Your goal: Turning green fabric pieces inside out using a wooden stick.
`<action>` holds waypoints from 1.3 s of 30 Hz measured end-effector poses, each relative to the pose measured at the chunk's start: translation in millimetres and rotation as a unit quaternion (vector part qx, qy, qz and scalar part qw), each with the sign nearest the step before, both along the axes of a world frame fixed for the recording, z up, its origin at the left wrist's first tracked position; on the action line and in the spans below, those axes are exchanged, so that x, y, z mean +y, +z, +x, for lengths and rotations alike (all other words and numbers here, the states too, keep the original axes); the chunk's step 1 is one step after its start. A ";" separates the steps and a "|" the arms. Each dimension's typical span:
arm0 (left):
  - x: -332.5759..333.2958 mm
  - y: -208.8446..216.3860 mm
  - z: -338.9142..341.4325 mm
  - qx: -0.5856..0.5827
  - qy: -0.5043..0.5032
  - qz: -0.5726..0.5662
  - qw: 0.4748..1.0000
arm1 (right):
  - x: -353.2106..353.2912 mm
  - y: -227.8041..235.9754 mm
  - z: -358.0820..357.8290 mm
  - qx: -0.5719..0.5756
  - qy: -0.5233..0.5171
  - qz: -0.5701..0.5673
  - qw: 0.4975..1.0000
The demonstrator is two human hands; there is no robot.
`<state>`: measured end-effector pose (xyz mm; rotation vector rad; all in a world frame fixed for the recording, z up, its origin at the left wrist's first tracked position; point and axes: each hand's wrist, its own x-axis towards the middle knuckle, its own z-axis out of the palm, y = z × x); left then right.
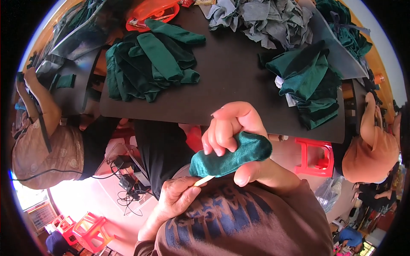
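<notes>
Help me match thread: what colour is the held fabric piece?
The fabric piece is dark green, clearest in head view.

Table [230, 81] — green velvet [160, 55], grey scraps [273, 19], orange container [147, 8]

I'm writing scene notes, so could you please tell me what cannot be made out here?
Head view: upper end of the pale stick, hidden by the green velvet piece.
Head view: far side of the grey cloth pile, cut off by the upper edge.
Head view: contents of the orange container, too small to identify.
</notes>
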<state>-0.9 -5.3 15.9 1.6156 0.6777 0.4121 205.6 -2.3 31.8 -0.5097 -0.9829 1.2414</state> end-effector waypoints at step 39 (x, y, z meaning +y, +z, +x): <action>-10.2 -10.4 0.8 -0.012 0.015 -0.137 0.990 | -13.4 -19.3 -32.3 0.001 0.024 -0.112 0.993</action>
